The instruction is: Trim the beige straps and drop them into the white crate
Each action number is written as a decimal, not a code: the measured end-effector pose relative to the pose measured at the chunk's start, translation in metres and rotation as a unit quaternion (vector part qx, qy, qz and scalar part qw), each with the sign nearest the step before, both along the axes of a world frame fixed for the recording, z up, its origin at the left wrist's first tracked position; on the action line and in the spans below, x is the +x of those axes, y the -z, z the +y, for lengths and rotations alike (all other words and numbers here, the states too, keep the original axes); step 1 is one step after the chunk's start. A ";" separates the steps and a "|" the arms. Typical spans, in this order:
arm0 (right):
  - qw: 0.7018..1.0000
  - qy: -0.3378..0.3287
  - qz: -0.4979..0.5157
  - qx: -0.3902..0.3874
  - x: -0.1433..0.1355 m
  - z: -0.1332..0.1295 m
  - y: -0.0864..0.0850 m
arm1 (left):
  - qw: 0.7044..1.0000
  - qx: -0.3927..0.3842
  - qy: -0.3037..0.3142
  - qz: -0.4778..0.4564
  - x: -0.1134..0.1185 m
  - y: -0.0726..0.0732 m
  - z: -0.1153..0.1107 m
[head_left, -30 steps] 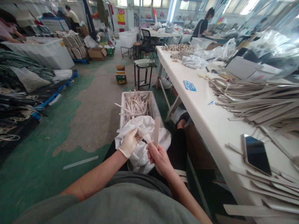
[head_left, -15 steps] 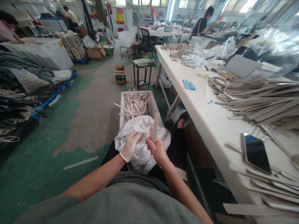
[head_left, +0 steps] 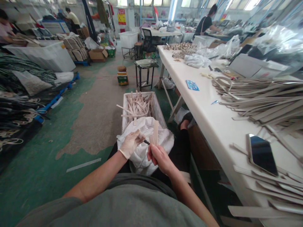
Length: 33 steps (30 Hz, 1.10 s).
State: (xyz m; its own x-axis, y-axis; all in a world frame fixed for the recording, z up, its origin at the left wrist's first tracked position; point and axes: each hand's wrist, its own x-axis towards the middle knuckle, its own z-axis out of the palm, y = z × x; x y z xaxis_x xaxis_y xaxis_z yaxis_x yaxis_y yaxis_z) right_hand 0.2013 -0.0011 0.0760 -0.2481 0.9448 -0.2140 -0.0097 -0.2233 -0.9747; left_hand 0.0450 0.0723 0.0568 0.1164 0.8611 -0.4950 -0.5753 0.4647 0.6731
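My left hand [head_left: 130, 144], in a pale glove, is closed on a short dark pen-like tool [head_left: 146, 142] whose kind I cannot make out; its tip points right, towards the strap. My bare right hand [head_left: 161, 157] grips a beige strap [head_left: 156, 131], folded so that a long and a short end stand up from the fingers. Both hands are over a white woven sack [head_left: 142, 164] on my lap. Just beyond it stands a white plastic crate [head_left: 162, 115] holding many beige strap pieces [head_left: 138, 105].
Along my right runs a long white table [head_left: 203, 110] with a pile of beige straps [head_left: 265, 97], a phone [head_left: 262, 154] and a blue card [head_left: 192, 85]. A black stool [head_left: 146, 64] stands ahead. Bundled cords [head_left: 28, 69] lie on the left. Other people work farther off.
The dark tool now shows between my hands. My right hand has lowered slightly with the strap, and my left hand has shifted a little left.
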 end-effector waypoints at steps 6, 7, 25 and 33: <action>0.999 -0.018 -0.018 -0.037 -0.012 0.003 -0.005 | 0.999 -0.041 0.013 -0.028 0.005 -0.003 -0.003; 0.999 -0.018 -0.016 -0.038 -0.013 0.004 -0.004 | 0.999 -0.037 0.015 -0.029 0.006 -0.003 -0.004; 0.995 -0.064 -0.050 -0.056 -0.006 0.004 -0.003 | 0.999 0.031 0.029 0.023 -0.012 0.002 -0.002; 0.991 -0.032 -0.129 0.009 -0.014 0.025 -0.008 | 0.999 0.005 0.027 -0.029 -0.019 -0.006 -0.012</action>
